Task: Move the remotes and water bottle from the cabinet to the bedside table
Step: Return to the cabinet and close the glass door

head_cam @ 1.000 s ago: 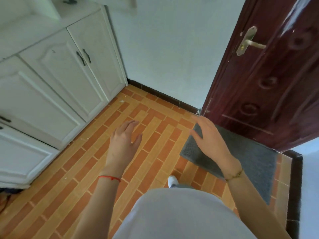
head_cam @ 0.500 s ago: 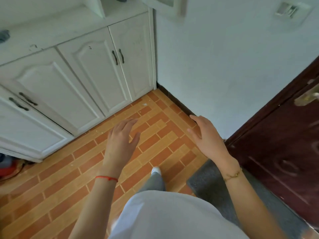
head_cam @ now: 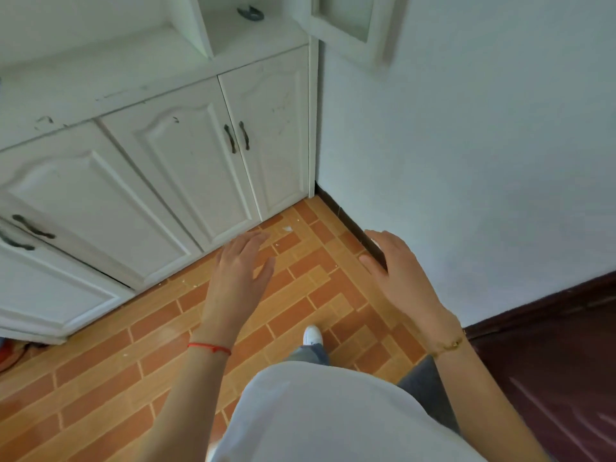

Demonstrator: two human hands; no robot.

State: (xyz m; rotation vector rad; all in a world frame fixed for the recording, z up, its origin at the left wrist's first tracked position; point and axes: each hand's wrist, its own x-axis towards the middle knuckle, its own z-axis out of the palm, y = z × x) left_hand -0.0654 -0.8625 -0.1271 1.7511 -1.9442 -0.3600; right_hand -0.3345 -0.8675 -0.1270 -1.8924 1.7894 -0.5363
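1. Against the frame half a second earlier, your view had swung left and up: the white cabinet point(head_cam: 173, 168) filled more of the picture, its open shelves came into sight at the top, and the dark red door point(head_cam: 550, 361) had slid down into the lower right corner, its handle gone from view.
2. The orange tiled floor point(head_cam: 100, 378) took up less of the frame than before, and the grey mat point(head_cam: 423, 385) had shrunk to a sliver behind your right forearm.
3. Counted, you had two hands, both out in front of you over the floor, held much as they were in the earlier frame.
4. Your left hand point(head_cam: 238, 275) was held flat with fingers straight and together, gripping nothing; a red string point(head_cam: 209, 347) circled its wrist.
5. Your right hand point(head_cam: 396, 271) was likewise spread and relaxed, empty, near the dark skirting; a gold bracelet point(head_cam: 448, 345) sat on its wrist.
6. The cabinet showed four dark door handles, two paired in the middle point(head_cam: 237, 138) and two at the left edge.
7. One white shoe point(head_cam: 312, 335) showed; the other was hidden under your white shirt point(head_cam: 326, 418).
8. One small dark object point(head_cam: 250, 14) lay on the upper right shelf, too blurred to name; the remotes and water bottle could not be made out anywhere, and the shelves were cut off at the top.
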